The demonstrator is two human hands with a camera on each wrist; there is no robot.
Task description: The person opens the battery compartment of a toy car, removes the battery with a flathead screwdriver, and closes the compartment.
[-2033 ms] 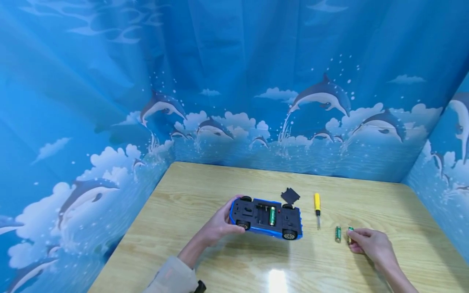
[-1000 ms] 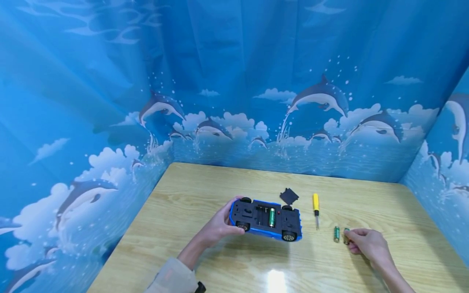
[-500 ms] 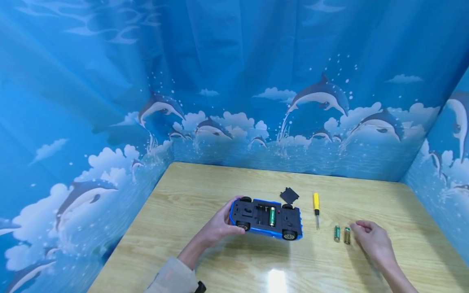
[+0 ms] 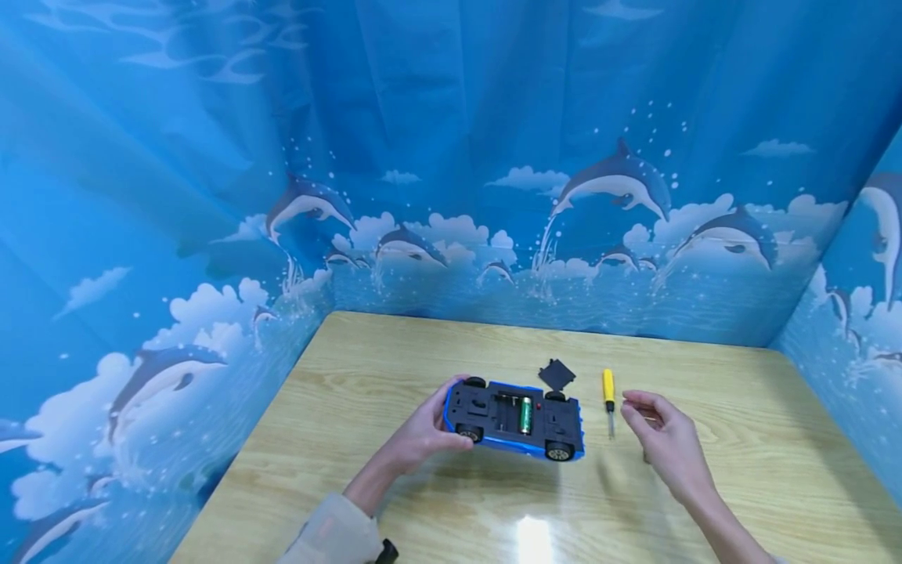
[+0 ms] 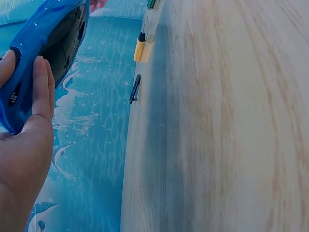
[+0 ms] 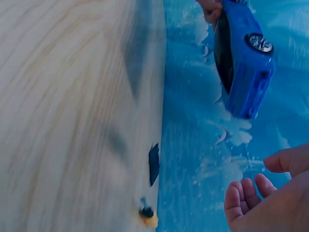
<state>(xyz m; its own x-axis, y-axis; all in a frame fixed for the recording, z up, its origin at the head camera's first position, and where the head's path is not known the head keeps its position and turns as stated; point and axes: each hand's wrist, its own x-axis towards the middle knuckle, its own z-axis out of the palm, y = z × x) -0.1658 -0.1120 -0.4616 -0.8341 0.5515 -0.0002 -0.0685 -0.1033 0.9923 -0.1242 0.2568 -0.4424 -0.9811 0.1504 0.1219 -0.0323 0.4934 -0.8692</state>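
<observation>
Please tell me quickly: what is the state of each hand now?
Left hand: holding the blue toy car by one end.
Right hand: open, holding nothing visible.

The car (image 6: 244, 65) looks glossy plastic, the table (image 4: 387, 356) smooth wood

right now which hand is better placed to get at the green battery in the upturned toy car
Probably the right hand: nothing shows in its fingers, and it is near the yellow screwdriver. The left hand grips the blue toy car, with the green battery exposed in its underside.
</observation>
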